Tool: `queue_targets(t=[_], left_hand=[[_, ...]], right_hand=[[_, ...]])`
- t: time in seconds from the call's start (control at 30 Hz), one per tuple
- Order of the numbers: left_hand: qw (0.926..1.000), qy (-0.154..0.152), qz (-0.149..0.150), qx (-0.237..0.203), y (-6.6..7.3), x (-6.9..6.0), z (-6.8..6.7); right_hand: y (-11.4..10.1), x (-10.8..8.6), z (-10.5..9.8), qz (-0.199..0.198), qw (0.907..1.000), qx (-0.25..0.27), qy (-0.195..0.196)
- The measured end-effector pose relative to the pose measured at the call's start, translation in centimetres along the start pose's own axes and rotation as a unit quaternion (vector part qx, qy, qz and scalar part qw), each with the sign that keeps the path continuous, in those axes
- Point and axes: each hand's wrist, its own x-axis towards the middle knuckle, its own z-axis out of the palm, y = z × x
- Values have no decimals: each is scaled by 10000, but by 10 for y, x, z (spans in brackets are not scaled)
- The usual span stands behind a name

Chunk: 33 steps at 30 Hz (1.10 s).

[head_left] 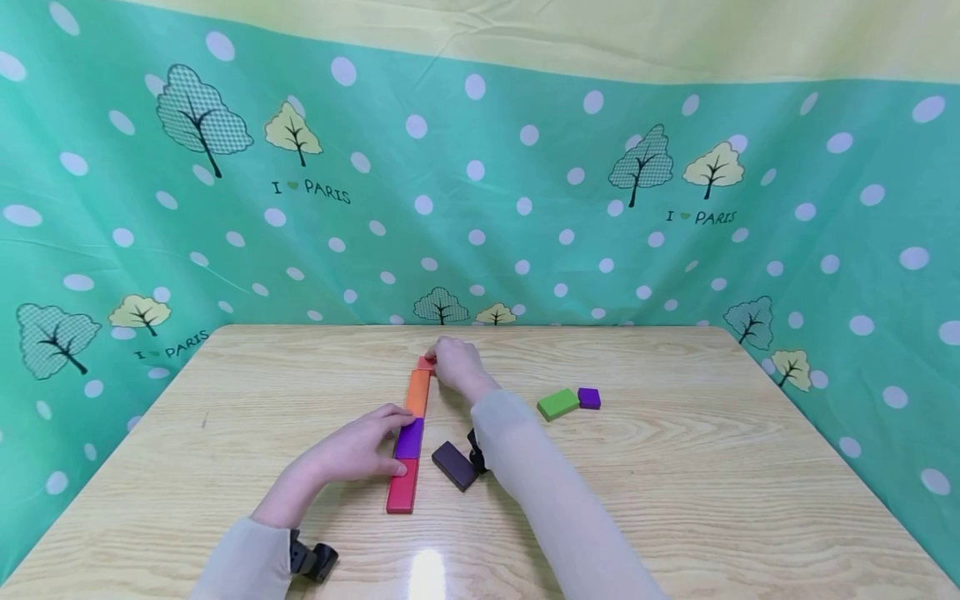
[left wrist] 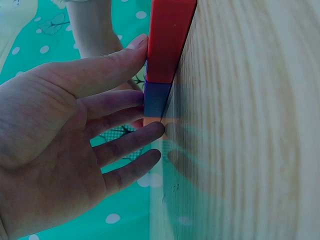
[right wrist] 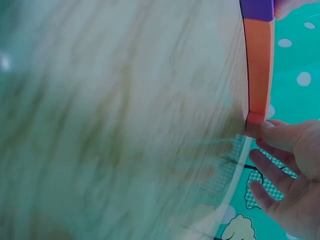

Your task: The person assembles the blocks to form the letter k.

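A row of flat blocks runs away from me on the table: a red block [head_left: 401, 490] nearest, then a purple block [head_left: 408, 440], an orange block [head_left: 417, 392] and a small light-red block [head_left: 424, 362] at the far end. My left hand [head_left: 356, 446] touches the row from the left with fairly straight fingers, the thumb on the red block and fingertips at the purple one. At the far end my right hand [head_left: 459, 365] pinches the small light-red block between thumb and forefinger. In the right wrist view its other fingers [right wrist: 270, 172] are spread loosely.
A dark block [head_left: 454, 465] lies right of the row, close to the right wrist's black camera [head_left: 477, 454]. Farther right, a green block [head_left: 558, 404] lies beside a small purple block [head_left: 589, 398]. A dotted green cloth [head_left: 525, 204] hangs behind the wooden table [head_left: 712, 483].
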Motion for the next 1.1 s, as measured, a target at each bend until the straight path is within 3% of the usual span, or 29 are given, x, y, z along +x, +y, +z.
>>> queue_targets(t=[0.83,1.1], left_hand=[[10000,-3,66,34,0,0,-1],[10000,-14,60,24,0,0,0]], right_hand=[[-9,3,4,-74,9989,-455,87],[-5,2,4,-174,9995,-182,190]])
